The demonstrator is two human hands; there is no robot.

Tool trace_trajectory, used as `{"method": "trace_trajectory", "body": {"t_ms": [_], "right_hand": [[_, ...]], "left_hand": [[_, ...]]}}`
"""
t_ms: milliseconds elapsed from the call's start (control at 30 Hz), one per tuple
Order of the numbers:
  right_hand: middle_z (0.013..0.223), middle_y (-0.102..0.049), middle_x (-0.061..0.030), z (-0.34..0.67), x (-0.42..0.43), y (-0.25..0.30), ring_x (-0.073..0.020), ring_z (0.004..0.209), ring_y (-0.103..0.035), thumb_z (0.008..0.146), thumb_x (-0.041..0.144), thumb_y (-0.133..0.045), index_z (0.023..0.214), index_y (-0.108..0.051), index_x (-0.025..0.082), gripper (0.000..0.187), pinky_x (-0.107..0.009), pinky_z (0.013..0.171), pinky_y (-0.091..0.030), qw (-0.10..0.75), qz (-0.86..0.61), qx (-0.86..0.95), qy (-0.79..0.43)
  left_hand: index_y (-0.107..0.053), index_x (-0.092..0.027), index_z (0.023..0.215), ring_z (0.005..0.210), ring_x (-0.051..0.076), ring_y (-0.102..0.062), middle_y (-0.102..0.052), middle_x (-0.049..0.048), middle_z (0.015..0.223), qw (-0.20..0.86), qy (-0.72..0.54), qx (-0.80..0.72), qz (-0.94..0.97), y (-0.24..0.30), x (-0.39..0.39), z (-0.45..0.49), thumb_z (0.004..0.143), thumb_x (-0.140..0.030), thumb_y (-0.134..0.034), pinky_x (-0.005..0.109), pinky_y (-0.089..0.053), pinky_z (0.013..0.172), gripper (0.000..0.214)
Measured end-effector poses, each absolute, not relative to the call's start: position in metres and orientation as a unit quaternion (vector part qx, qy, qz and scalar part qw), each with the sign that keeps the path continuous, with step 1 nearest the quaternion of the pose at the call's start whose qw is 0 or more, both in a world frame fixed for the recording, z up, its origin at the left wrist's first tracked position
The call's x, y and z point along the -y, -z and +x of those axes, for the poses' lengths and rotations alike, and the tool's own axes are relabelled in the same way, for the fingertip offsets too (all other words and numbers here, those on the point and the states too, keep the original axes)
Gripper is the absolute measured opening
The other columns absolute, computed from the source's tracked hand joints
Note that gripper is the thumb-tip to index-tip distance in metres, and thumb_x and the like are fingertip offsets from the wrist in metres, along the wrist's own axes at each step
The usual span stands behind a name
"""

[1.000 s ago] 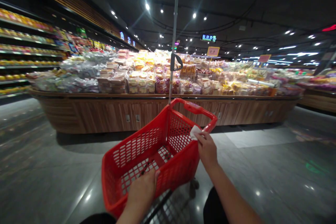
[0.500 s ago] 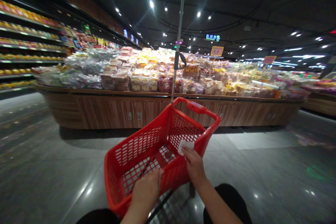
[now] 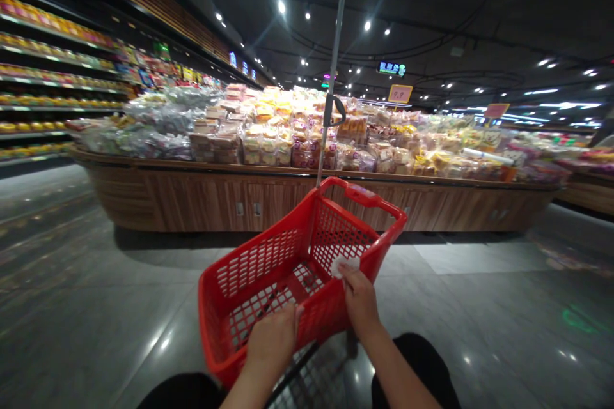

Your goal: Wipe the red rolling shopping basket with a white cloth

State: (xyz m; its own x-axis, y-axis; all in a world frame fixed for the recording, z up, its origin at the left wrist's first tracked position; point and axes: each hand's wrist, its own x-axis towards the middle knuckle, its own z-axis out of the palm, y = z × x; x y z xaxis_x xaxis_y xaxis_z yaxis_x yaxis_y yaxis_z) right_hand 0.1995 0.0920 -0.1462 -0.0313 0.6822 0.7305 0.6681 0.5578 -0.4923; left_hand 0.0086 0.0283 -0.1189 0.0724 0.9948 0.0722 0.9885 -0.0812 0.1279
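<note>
Pinching a white wipe (image 3: 339, 264), your right hand (image 3: 362, 299) sits at the near rim (image 3: 322, 294) of the red cart (image 3: 320, 317); your left hand (image 3: 272, 336) is clasped over that rim.

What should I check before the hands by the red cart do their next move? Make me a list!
1. Left hand on the red cart's near rim: ok.
2. White cloth or tissue held in the right hand: ok.
3. White cloth or tissue pressed against the plastic: cannot tell; the right hand partly covers it.
4. Red cart standing upright: ok.
5. Red cart braked against rolling: cannot tell; no brake shows.
6. Gap between the red cart and the wooden counter: cannot tell; they overlap in view.
</note>
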Motion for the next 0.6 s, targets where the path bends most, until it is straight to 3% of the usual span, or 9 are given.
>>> {"method": "trace_trajectory", "body": {"t_ms": [267, 600], "right_hand": [[0.106, -0.069, -0.0055, 0.155, -0.065, 0.150, -0.0192, 0.098, -0.063, 0.079, 0.001, -0.044, 0.109, -0.067, 0.022, 0.043, -0.034, 0.090, -0.050, 0.465, -0.414, 0.781, -0.043], [0.108, -0.067, -0.0112, 0.239, -0.110, 0.126, -0.0225, 0.100, -0.062, 0.077, 0.003, -0.040, 0.107, -0.067, 0.015, 0.042, -0.041, 0.092, -0.049, 0.497, -0.506, 0.702, 0.062]], "left_hand": [[-0.058, -0.018, 0.097, 0.075, 0.026, -0.068, -0.070, 0.0111, 0.079, -0.002, -0.096, -0.667, 0.739, 0.127, -0.031, 0.003, 0.094, -0.036, -0.016, 0.037, -0.050, 0.063, 0.045], [-0.058, -0.019, 0.091, 0.076, 0.028, -0.068, -0.071, 0.0088, 0.080, -0.021, -0.081, -0.666, 0.741, 0.127, -0.037, -0.012, 0.094, -0.037, -0.020, 0.041, -0.051, 0.064, 0.042]]}}
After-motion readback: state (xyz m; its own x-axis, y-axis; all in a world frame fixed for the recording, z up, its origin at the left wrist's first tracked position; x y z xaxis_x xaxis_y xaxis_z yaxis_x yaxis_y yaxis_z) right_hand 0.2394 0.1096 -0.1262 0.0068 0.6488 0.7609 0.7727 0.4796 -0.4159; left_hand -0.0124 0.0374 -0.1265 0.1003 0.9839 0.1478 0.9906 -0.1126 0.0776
